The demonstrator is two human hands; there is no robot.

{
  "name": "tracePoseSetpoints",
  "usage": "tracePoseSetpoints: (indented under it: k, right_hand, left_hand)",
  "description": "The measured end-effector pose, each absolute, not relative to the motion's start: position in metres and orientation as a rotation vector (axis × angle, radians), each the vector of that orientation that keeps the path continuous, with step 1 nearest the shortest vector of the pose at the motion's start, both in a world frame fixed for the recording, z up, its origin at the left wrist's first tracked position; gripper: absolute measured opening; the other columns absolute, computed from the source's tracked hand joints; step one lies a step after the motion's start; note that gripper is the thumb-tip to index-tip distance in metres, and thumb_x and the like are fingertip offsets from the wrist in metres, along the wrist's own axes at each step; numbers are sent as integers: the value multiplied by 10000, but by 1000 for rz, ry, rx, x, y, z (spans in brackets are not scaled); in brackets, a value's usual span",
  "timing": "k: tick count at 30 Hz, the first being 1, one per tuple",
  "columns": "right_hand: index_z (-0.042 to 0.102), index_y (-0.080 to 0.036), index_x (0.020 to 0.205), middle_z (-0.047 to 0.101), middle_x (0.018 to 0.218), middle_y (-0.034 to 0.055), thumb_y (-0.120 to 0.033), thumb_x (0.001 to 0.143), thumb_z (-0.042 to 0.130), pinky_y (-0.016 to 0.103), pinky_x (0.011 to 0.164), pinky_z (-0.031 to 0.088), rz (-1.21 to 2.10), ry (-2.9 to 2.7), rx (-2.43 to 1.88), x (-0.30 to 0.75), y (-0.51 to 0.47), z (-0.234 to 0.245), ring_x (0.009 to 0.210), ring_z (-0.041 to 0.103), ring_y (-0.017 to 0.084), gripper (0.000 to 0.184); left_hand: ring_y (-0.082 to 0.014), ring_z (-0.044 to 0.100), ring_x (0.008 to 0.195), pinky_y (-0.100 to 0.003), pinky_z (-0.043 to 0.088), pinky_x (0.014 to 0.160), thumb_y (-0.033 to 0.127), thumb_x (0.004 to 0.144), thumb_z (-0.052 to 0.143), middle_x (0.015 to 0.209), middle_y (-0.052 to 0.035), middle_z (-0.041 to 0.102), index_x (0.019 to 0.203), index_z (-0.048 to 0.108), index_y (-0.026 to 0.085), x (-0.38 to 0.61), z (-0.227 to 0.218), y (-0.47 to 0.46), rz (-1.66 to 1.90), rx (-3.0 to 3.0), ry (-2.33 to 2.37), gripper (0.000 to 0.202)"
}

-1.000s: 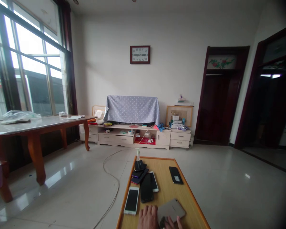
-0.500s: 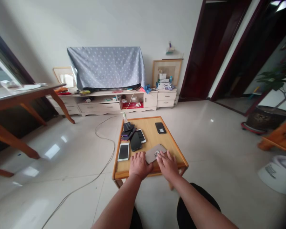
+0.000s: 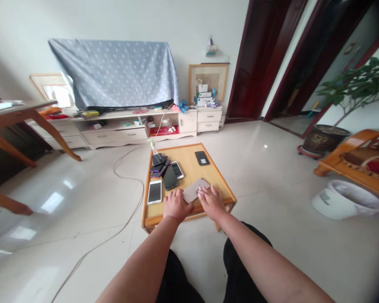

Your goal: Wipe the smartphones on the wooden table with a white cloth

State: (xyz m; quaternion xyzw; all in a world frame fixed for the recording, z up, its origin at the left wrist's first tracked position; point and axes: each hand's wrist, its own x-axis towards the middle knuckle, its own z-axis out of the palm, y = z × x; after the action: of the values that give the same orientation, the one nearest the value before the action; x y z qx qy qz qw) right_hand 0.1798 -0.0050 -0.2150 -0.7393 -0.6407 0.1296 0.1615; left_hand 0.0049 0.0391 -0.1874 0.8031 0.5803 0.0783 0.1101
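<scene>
A pinkish-gold phone (image 3: 193, 191), perhaps a small tablet, lies back up near the front edge of a low wooden table (image 3: 189, 158). On its back sits a small silvery piece (image 3: 198, 190), too small to make out. My left hand (image 3: 177, 205) rests flat on the tabletop by the phone's left end, thumb close to its lower edge. Fingers extended, my right hand (image 3: 212, 203) lies over the right part of the phone, fingertips at the silvery piece. Left of them are a white phone (image 3: 154, 192), a black phone (image 3: 170, 177) and another white phone (image 3: 178, 170).
Dark phones (image 3: 157, 169) are stacked at the table's left, before a pump bottle (image 3: 153, 147). A black phone (image 3: 202, 158) lies at the far right. A cable (image 3: 135, 214) runs along the floor; a white bin (image 3: 344, 202) stands right.
The head view has turned to the right, so the room and table sit further left in the picture. Both hands keep nearly the same places around the pinkish-gold phone.
</scene>
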Motion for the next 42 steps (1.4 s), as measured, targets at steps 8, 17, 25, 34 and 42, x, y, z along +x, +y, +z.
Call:
tracePoseSetpoints:
  k: [8, 17, 25, 34, 42]
  right_hand:
    - [507, -331, 1434, 416, 1556, -39, -492, 1050, 165, 573, 1192, 97, 358, -1806, -2053, 177, -9, -207, 1512, 113, 298, 539]
    - [461, -350, 1466, 434, 1546, -35, -474, 1044, 234, 529, 1192, 176, 370, -1803, -2024, 183, -8, -213, 1515, 124, 287, 495]
    - [521, -330, 1416, 471, 1519, 30, -378, 1003, 413, 654, 1166, 141, 350, -1741, -1923, 171, 10, -222, 1503, 166, 335, 430]
    - [674, -221, 1214, 622, 1358, 103, -337, 986, 423, 451, 1139, 359, 343, -1516, -1653, 182, 26, -182, 1320, 520, 253, 359]
    - [667, -281, 1202, 703, 1219, -36, -525, 999, 258, 365, 958, 478, 851, -1363, -721, 172, 7, 19, 1208, 606, 154, 518]
  left_hand:
    - [-277, 498, 1230, -388, 341, 1012, 472, 793, 633, 1257, -79, 612, 1206, 535, 240, -1, -177, 46, 220, 2461, 1640, 483]
    - [-275, 506, 1188, -391, 340, 987, 517, 825, 606, 1224, -68, 616, 1181, 529, 256, -8, -188, 40, 311, 2477, 1642, 448]
    - [-283, 519, 1148, -396, 351, 960, 544, 825, 590, 1176, -70, 626, 1143, 537, 258, -7, -193, 45, 328, 2514, 1640, 431]
    - [-291, 528, 1137, -408, 364, 964, 540, 778, 652, 1132, -59, 635, 1118, 544, 275, -5, -198, 47, 341, 2514, 1660, 444]
    - [-287, 528, 1133, -416, 367, 988, 558, 780, 645, 1169, -72, 615, 1118, 539, 262, -2, -206, 52, 343, 2532, 1667, 462]
